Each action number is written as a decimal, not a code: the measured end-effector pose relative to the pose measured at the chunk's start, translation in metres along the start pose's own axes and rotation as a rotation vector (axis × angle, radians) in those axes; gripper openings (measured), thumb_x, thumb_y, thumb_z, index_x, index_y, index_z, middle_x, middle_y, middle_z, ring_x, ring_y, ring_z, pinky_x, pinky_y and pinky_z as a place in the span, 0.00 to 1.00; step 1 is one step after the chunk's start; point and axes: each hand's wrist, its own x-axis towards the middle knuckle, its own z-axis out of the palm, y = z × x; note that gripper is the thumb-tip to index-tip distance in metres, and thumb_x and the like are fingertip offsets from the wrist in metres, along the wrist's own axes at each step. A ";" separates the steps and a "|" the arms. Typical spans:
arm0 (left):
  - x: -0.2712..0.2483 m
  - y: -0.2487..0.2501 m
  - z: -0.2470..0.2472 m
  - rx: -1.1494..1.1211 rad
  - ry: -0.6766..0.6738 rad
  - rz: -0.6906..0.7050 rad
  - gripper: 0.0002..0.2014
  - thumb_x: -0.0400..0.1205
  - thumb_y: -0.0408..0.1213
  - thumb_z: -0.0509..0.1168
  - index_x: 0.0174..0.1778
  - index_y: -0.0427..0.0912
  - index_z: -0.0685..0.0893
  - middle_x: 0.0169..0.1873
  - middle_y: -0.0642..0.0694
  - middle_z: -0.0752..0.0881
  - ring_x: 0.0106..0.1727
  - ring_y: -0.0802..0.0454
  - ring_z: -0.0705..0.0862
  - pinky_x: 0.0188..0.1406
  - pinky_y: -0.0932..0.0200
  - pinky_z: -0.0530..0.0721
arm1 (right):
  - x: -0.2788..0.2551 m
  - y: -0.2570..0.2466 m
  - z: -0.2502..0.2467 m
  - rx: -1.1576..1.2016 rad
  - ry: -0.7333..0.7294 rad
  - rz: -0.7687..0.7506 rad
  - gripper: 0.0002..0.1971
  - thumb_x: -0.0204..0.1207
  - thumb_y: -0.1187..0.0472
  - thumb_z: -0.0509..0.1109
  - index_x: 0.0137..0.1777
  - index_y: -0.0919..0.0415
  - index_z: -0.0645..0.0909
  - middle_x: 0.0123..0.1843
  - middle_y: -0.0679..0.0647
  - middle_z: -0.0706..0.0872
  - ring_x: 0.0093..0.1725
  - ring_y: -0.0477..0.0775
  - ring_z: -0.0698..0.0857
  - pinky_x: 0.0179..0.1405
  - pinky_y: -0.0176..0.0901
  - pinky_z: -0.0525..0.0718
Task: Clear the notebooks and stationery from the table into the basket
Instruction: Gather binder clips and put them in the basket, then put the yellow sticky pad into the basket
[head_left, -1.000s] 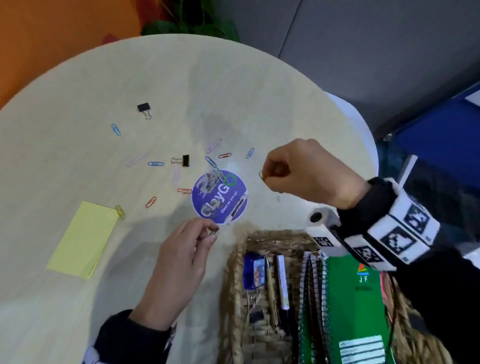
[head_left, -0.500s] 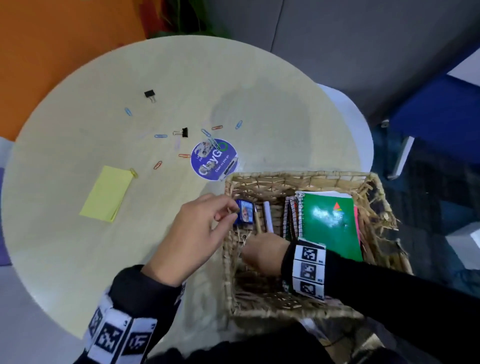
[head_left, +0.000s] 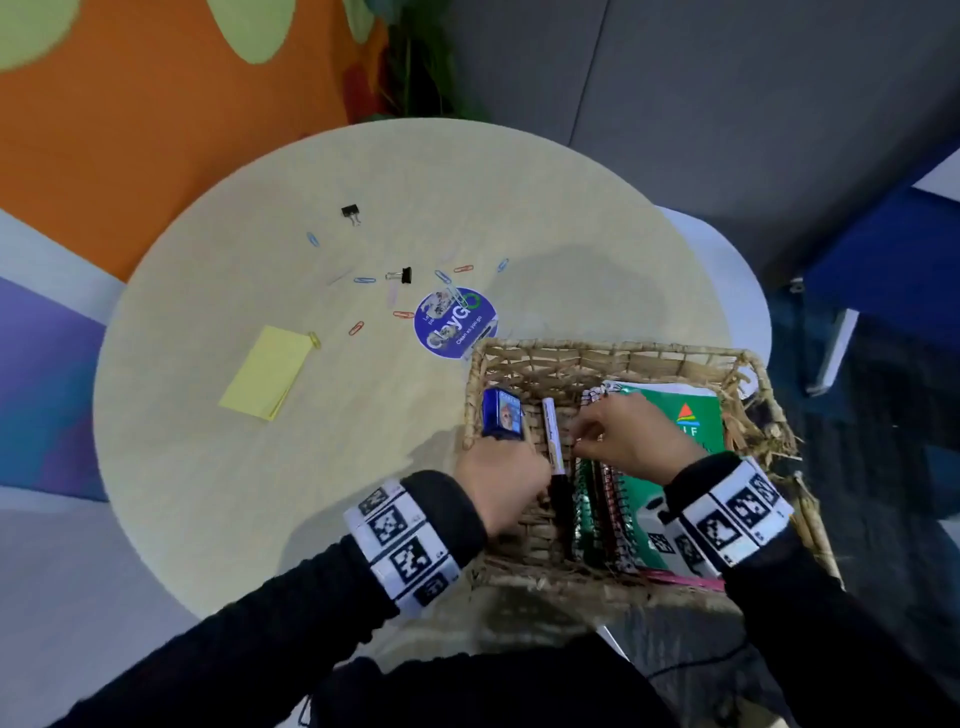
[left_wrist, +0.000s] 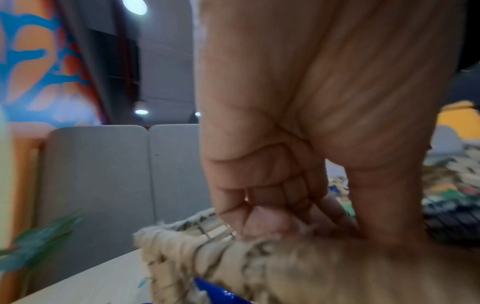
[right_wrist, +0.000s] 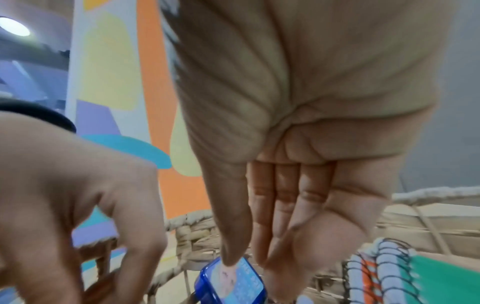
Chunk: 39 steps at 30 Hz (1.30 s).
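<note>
The wicker basket stands at the table's near right edge. Inside lie a green notebook, spiral notebooks, a marker and a blue box. My left hand is in the basket's left part beside the marker, fingers curled; the left wrist view shows nothing in that hand. My right hand hovers over the spiral notebooks. Its fingers hang straight and hold nothing. On the table remain a yellow sticky pad, two black binder clips and several paper clips.
A round purple sticker is stuck on the table just beyond the basket. A plant stands behind the table's far edge. A white seat shows past the table's right side.
Both hands left the table top, where each pinched a paper clip, and came down into the basket. The right hand's fingers have straightened. The view pulled back.
</note>
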 end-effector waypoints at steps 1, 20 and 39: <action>0.004 0.004 -0.003 0.045 -0.058 0.018 0.14 0.83 0.22 0.59 0.64 0.31 0.82 0.60 0.33 0.86 0.59 0.34 0.87 0.48 0.44 0.85 | -0.004 0.002 0.000 0.019 0.013 0.009 0.08 0.72 0.59 0.72 0.46 0.60 0.89 0.46 0.57 0.93 0.47 0.55 0.89 0.49 0.45 0.85; -0.044 -0.167 -0.003 -0.742 0.675 -0.633 0.06 0.82 0.33 0.67 0.52 0.35 0.86 0.48 0.38 0.89 0.50 0.40 0.87 0.47 0.57 0.78 | -0.016 -0.020 -0.038 0.257 0.172 -0.059 0.03 0.72 0.60 0.76 0.44 0.51 0.89 0.35 0.33 0.86 0.42 0.24 0.83 0.37 0.18 0.77; -0.064 -0.300 0.128 -0.807 0.158 -1.136 0.41 0.65 0.57 0.79 0.72 0.45 0.76 0.66 0.42 0.83 0.69 0.43 0.80 0.68 0.49 0.80 | 0.232 -0.254 0.012 0.158 -0.039 -0.021 0.10 0.75 0.61 0.70 0.50 0.67 0.86 0.53 0.62 0.90 0.55 0.61 0.87 0.48 0.42 0.81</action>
